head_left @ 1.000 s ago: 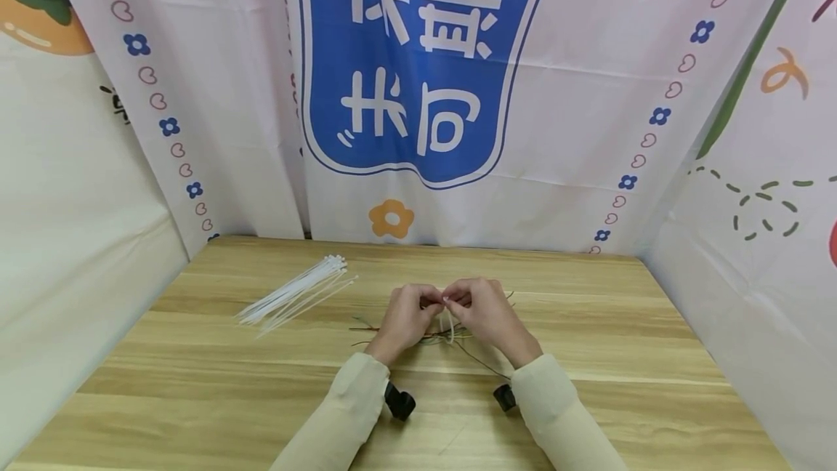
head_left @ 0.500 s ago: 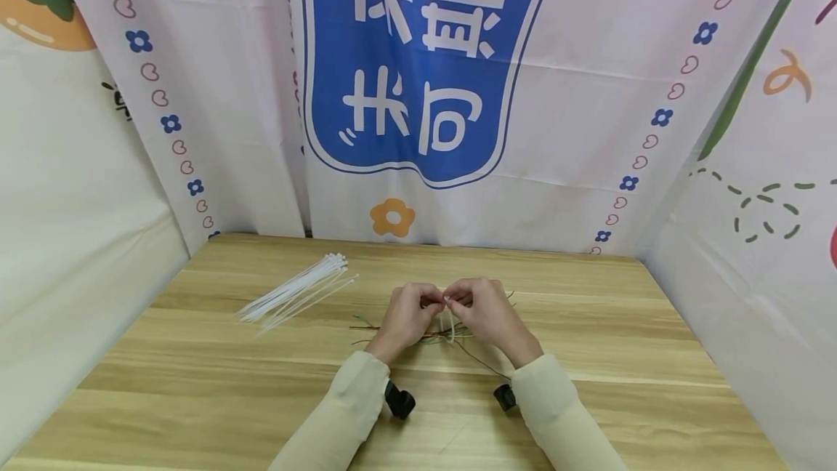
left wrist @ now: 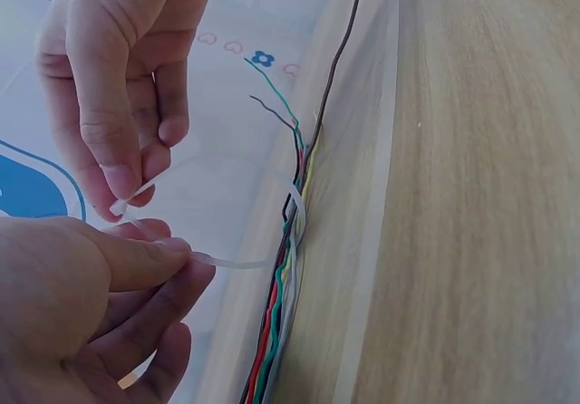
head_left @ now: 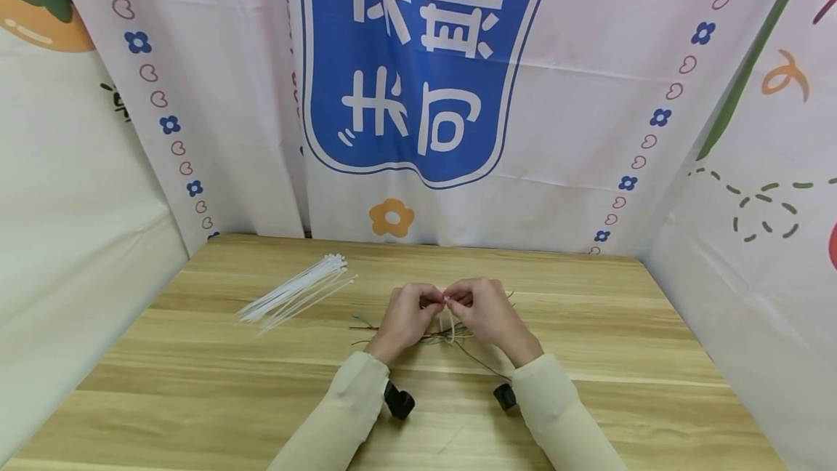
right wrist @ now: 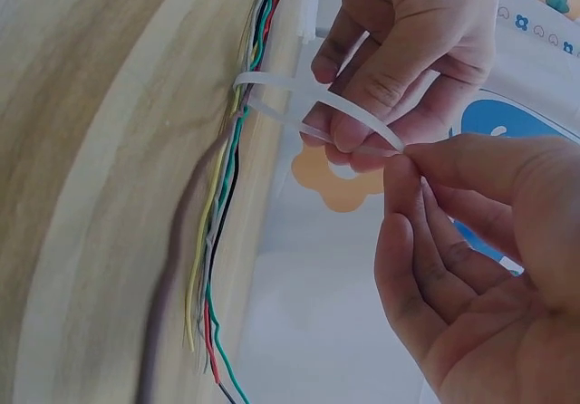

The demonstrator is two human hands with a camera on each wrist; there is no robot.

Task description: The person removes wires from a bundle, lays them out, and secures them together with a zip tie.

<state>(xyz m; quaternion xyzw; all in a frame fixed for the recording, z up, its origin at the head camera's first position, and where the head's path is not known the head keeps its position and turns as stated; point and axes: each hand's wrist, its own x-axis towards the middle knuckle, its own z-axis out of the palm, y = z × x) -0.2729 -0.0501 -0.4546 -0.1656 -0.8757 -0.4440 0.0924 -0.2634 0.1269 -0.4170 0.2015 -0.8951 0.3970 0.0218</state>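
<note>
A white cable tie (head_left: 452,331) is bent in a loop around a bundle of thin coloured wires (right wrist: 227,164) on the table. My left hand (head_left: 407,317) pinches one strand of the loop between thumb and fingers, as the left wrist view shows. The tie's small head end is pinched in the fingertips of my right hand (head_left: 485,313), close against the left fingertips. In the right wrist view the loop (right wrist: 299,86) stands wide and slack about the wires. Whether the tail passes through the head is hidden by the fingers.
To the left on the wooden table (head_left: 196,384) lies a pile of white cable ties (head_left: 294,291). One dark wire (left wrist: 340,51) strays from the bundle. Printed cloth (head_left: 575,93) hangs behind and at both sides.
Both hands stay in the same place, fingertips together on the cable tie. The head view shifts only very slightly.
</note>
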